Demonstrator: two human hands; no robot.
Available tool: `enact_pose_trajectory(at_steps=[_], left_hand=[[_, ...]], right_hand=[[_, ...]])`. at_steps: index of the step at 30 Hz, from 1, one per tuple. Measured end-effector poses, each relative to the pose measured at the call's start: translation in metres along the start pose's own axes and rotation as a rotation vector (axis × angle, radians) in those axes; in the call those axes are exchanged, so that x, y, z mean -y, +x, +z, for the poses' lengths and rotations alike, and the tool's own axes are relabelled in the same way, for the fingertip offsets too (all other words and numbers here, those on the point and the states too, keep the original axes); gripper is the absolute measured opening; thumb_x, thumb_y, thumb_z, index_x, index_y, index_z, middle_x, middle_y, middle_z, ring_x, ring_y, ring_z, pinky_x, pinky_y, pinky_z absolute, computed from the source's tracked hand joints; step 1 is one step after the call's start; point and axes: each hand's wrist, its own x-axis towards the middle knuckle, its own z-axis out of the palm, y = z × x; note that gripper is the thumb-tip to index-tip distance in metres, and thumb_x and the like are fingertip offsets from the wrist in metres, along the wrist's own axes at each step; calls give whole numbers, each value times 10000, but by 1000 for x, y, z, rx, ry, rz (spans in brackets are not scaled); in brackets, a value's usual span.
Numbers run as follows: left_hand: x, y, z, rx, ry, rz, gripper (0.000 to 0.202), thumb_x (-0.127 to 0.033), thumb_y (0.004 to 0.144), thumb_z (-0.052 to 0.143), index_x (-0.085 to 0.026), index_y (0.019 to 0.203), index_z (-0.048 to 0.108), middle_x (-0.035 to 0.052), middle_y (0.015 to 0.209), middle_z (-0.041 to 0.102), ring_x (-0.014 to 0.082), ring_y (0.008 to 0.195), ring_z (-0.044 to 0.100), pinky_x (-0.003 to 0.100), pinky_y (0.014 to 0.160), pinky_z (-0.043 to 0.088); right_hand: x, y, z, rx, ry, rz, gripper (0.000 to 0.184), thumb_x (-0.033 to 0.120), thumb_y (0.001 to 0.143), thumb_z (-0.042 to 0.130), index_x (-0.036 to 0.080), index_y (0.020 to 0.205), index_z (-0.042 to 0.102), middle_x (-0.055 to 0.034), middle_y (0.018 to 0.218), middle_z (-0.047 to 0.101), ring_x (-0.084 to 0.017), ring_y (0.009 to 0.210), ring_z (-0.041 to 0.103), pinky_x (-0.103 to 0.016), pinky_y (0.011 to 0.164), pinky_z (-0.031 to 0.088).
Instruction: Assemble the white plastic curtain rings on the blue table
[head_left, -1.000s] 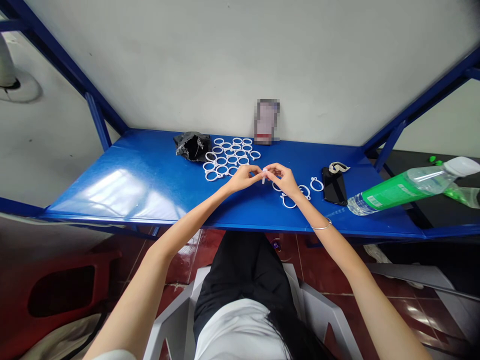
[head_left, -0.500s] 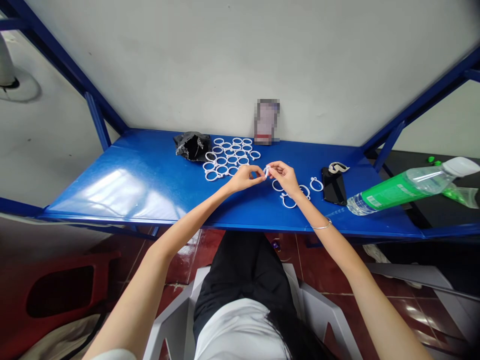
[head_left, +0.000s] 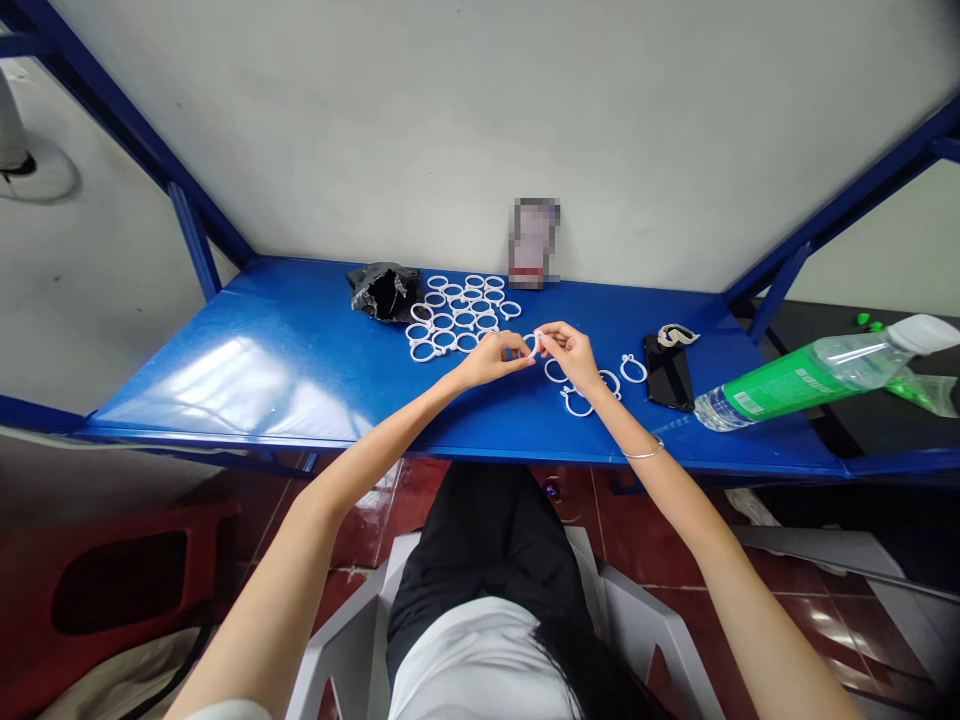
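Between my two hands, above the blue table [head_left: 315,370], is one white plastic ring [head_left: 534,346]. My left hand [head_left: 495,357] pinches its left side with thumb and fingers. On the ring's right side, the fingertips of my right hand [head_left: 568,350] are closed. Fingers cover part of the ring. A cluster of several similar white rings [head_left: 442,321] lies beyond my left hand, each with a small knob or eyelet. A few more rings [head_left: 633,369] lie under and beside my right wrist; my forearm hides some of them.
A crumpled black plastic bag [head_left: 385,292] lies open left of the cluster. At the back, a blurred upright object [head_left: 534,243] leans on the wall. To the right are a black phone [head_left: 668,376], a cream-coloured curved item [head_left: 677,336] and a green-labelled bottle [head_left: 806,380].
The ring between my hands has turned, so its round opening now shows more. My fingers have shifted slightly around it. The other rings and objects stay where they were.
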Motion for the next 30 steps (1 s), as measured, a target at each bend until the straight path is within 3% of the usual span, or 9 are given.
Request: enact_pose_trajectory(at_steps=[12, 25, 30], left_hand=[[5, 0, 0, 6, 57, 29, 472, -591, 894, 549, -156, 786, 698, 57, 810, 691, 148, 737, 585, 248, 636, 447], [-2, -1, -1, -111, 34, 90, 432, -570, 885, 581, -155, 873, 703, 95, 964, 714, 164, 833, 653, 217, 580, 477], [-8, -2, -5, -160, -23, -3, 447, -570, 895, 568, -148, 868, 712, 77, 867, 736, 160, 765, 665, 247, 654, 519]], right_hand=[[1, 1, -1, -42, 65, 43, 354, 552, 766, 740, 214, 856, 683, -3, 707, 672, -143, 657, 639, -283, 654, 558], [3, 2, -3, -97, 135, 88, 400, 579, 712, 775, 209, 831, 679, -1, 683, 657, -134, 634, 606, -272, 606, 517], [5, 2, -3, -57, 205, 148, 408, 582, 702, 781, 205, 751, 631, 11, 660, 635, -113, 608, 572, -261, 614, 496]])
